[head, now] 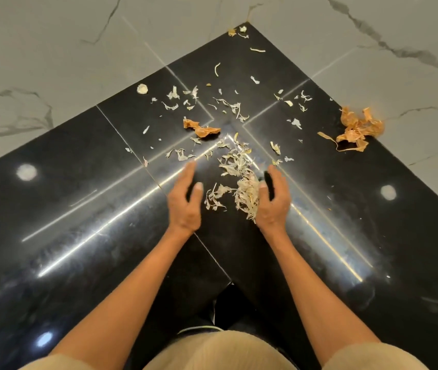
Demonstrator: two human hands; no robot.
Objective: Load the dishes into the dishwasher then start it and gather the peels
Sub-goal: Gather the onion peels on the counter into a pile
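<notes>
Pale garlic peels [239, 180] lie heaped on the glossy black corner countertop [92, 209], between my two hands. My left hand [185, 201] stands on edge left of the heap, fingers straight, palm facing the peels. My right hand [273, 198] stands on edge at the heap's right side, its palm touching the peels. More pale flakes [225, 102] are scattered farther back. An orange onion skin [201, 129] lies just beyond the heap. A larger bunch of orange onion skins [359, 129] sits at the right edge of the counter.
Marble-look walls [52, 49] meet at the far corner behind the counter. A few scraps [241, 32] lie right in that corner. A whitish garlic stub [142, 88] sits at the back left. Ceiling lights reflect in the black surface.
</notes>
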